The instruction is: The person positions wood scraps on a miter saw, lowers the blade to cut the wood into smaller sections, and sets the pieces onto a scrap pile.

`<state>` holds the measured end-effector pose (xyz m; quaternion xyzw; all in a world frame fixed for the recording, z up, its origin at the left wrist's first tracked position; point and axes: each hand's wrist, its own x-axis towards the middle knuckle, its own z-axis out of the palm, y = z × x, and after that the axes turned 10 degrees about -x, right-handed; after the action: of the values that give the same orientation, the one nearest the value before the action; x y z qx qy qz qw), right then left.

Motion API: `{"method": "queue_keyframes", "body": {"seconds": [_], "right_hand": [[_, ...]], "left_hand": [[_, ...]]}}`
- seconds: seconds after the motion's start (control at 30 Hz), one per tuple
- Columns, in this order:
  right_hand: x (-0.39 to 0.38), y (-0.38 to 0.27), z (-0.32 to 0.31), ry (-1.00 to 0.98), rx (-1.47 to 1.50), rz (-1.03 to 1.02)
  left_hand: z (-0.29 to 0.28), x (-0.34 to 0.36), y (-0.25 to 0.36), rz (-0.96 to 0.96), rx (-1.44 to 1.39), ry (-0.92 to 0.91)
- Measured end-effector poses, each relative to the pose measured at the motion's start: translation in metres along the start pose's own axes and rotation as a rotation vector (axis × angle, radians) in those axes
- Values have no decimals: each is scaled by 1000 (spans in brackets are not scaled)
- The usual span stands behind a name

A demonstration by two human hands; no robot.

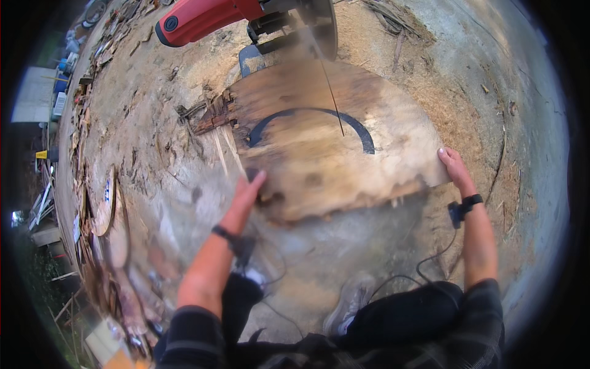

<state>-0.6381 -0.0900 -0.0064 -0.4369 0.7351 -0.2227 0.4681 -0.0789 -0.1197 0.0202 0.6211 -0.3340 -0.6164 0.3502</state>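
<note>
A wide, flat wooden slab (307, 172) with rough, ragged edges lies before me, blurred in part. A curved black band (367, 136) marks its top face. From its far side a thin dark straight line (332, 92), apparently a saw cut, runs toward the middle. My left hand (249, 187) grips the near left edge, thumb up and fingers mostly hidden. At the right corner my right hand (455, 167) holds the edge, its other fingers out of sight below. A red power saw (212, 18) with a dark round guard (322, 27) stands over the slab's far edge.
Sawdust (455, 117) covers the ground around the slab. Wood scraps (117, 246) line the left side, and splintered strips (227, 147) lie beside the slab's left end. Dark cables (424, 264) trail near my legs and my shoe (350, 301).
</note>
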Motion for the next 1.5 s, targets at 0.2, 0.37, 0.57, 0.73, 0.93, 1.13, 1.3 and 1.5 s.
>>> {"method": "queue_keyframes", "body": {"seconds": [0.2,0.37,0.57,0.73,0.93,1.13,1.3,1.5], "right_hand": [[-33,3,0,-22,-24,-75],[-71,-34,-26,-110,63,-137],[-113,-95,-66,-218,128,-29],[-161,-113,-113,-322,66,171],[-219,-156,-138,-315,169,229],[-223,-157,-163,-567,159,242],[-206,-129,-135,-411,272,233],[-167,-70,-135,-293,688,153]], "left_hand": [[-21,-8,14,34,118,-81],[-20,-34,61,90,156,-132],[-8,-98,149,-89,198,-107],[-8,-148,188,-211,438,-73],[9,-179,211,-533,499,-203],[23,-166,218,-710,509,-267],[22,-143,202,-789,367,-310],[4,-72,184,-911,232,-457]]}}
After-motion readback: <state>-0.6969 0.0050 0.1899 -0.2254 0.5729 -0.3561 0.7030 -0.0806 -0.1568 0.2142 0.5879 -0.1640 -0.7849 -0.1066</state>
